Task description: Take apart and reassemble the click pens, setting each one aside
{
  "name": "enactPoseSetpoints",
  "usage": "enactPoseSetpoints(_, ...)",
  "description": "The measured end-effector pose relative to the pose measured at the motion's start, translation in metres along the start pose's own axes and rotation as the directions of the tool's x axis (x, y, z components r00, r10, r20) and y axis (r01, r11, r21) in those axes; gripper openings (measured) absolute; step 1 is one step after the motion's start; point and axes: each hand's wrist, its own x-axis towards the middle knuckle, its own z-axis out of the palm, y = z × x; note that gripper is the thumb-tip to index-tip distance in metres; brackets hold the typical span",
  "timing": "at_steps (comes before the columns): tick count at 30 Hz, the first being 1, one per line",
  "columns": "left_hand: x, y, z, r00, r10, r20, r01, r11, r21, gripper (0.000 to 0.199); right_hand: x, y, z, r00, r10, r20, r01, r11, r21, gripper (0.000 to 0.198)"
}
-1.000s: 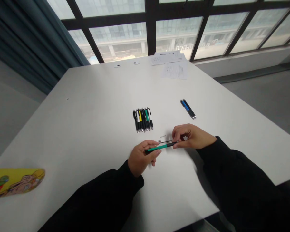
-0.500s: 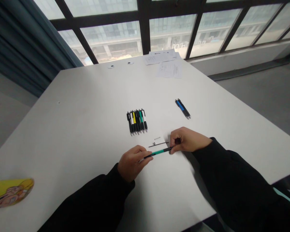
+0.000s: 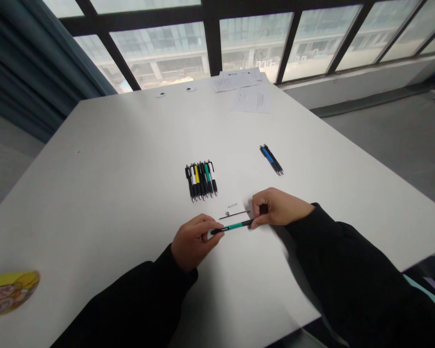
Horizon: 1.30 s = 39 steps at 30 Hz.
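Note:
A green and black pen point(image 3: 235, 226) is held level just above the table, between both hands. My left hand point(image 3: 194, 240) pinches its black clip end, and my right hand point(image 3: 271, 207) grips the dark opposite end, whose tip is hidden by the fingers. Just beyond the pen lie a thin dark ink refill point(image 3: 233, 215), a small metallic piece point(image 3: 227, 213) and what looks like a small spring point(image 3: 232, 205). Further off, a row of several pens point(image 3: 201, 181) in black, white, yellow and green lies side by side.
Two pens point(image 3: 271, 160), one with a blue barrel, lie to the right on the white table point(image 3: 130, 159). Printed papers point(image 3: 252, 99) rest at the far edge by the window. At the left front is a yellow item with a cartoon picture point(image 3: 12, 292).
The view has shifted slightly. My left fingers have changed their hold on the pen's clip end; my right hand keeps its grip. The loose parts lie as before.

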Motion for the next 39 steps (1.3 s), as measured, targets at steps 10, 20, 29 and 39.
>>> enactPoseSetpoints(10,0.0007,0.0033,-0.0004,1.000,-0.004,-0.003,0.004,1.000,-0.016,0.012,-0.0002,-0.0015,-0.0003,1.000,-0.008,-0.007,0.008,1.000,-0.008,0.034)
enactPoseSetpoints(20,-0.0001,0.0001,-0.0001,1.000,0.029,0.000,-0.029,0.999,-0.025,0.012,0.0000,-0.0052,-0.0004,0.999,0.018,-0.030,-0.017,0.999,0.042,0.022)
enactPoseSetpoints(29,-0.0001,0.0039,-0.0014,1.000,0.018,-0.018,-0.018,0.999,0.037,0.012,0.0008,-0.0039,0.0005,0.992,-0.052,-0.118,0.042,0.995,-0.089,0.014)
enactPoseSetpoints(39,-0.0030,0.0077,0.0036,0.987,0.137,0.085,-0.154,0.952,0.263,0.023,0.0035,-0.0032,0.0047,0.966,-0.233,-0.112,0.218,0.967,-0.133,0.008)
